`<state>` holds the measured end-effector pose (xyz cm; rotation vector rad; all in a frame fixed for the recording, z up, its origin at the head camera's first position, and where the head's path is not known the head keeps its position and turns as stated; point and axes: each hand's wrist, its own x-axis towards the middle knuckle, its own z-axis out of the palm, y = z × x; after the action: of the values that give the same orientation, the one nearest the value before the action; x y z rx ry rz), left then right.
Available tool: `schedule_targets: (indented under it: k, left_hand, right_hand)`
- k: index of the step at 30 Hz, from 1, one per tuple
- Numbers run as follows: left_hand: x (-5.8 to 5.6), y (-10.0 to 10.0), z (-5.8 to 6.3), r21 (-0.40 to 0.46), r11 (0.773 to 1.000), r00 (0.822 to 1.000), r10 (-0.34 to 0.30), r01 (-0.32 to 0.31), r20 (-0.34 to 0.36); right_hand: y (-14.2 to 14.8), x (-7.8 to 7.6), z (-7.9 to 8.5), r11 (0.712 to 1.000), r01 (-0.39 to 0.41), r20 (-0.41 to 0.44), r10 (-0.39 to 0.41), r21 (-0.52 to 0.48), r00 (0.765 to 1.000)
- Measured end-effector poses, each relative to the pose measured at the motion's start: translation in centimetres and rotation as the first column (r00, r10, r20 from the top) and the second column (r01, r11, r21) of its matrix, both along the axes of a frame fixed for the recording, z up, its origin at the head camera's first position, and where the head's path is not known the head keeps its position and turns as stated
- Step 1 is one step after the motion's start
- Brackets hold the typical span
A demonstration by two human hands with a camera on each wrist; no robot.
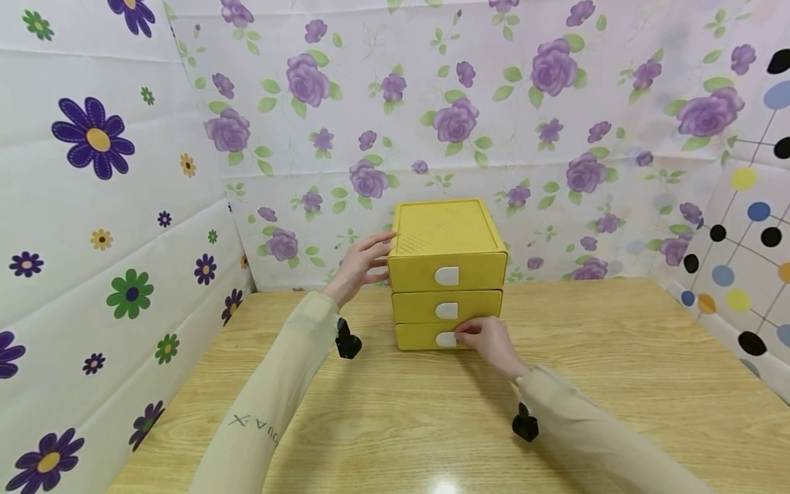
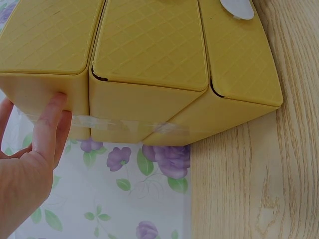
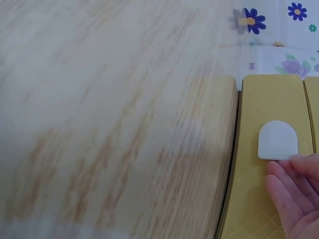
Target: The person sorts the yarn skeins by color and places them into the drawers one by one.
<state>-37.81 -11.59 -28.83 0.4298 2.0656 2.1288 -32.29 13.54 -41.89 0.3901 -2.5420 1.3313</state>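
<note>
A yellow three-drawer desktop organizer (image 1: 447,226) stands on the table with its front facing me. Each drawer front carries a rounded white pull tab, and all three drawers sit flush. My left hand (image 1: 359,266) is at the organizer's upper left side, fingers extended. In the left wrist view, a fingertip of that hand (image 2: 37,149) rests on the side wall of the top drawer section. Down at the bottom drawer (image 1: 412,337), my right hand (image 1: 492,343) pinches the right edge of the white tab (image 3: 277,141) between thumb and fingers.
The wooden table (image 1: 395,425) reaches back to a wall covering with purple flowers (image 1: 453,123), close behind the organizer. Another flowered sheet (image 1: 92,226) borders the left side, and a dotted one (image 1: 740,261) the right. Clear tape (image 2: 124,125) runs across the organizer's side.
</note>
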Motion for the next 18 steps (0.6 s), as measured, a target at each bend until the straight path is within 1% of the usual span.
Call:
schedule_targets:
  k: [5,12,15,18]
  left_hand:
    - [0.0,0.0,0.1,-0.011,1.0,1.0,-0.001,0.001,-0.003]
    - [0.1,-0.4,0.3,-0.071,0.997,1.0,0.022,-0.023,-0.015]
    - [0.3,-0.5,0.3,-0.099,0.994,0.998,0.034,-0.039,-0.046]
    - [0.5,-0.7,0.1,-0.145,0.988,0.996,0.048,-0.059,-0.08]
  right_hand:
    - [0.2,0.1,0.0,1.0,-0.025,-0.025,0.025,0.001,0.999]
    - [0.8,0.8,0.0,0.996,-0.083,0.008,0.083,-0.025,0.997]
    - [1.5,1.1,0.1,0.991,-0.128,0.005,0.128,-0.037,0.992]
    - [2.7,1.5,0.2,0.979,-0.192,0.004,0.193,-0.072,0.981]
